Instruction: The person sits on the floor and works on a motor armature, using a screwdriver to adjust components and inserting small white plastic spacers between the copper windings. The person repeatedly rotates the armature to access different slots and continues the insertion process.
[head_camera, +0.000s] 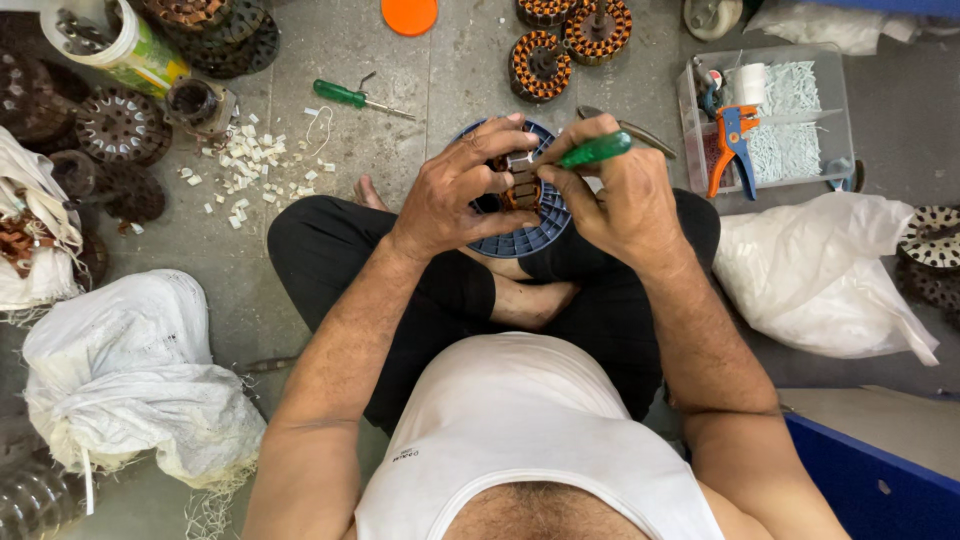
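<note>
**Seating the insulation strip**

Left hand (455, 195) pinches the motor core (520, 195) on the blue disc (530, 238), held over the lap. Right hand (610, 190) is closed around a green screwdriver (592, 151). Keep the tip shallow and the core steady.
</note>
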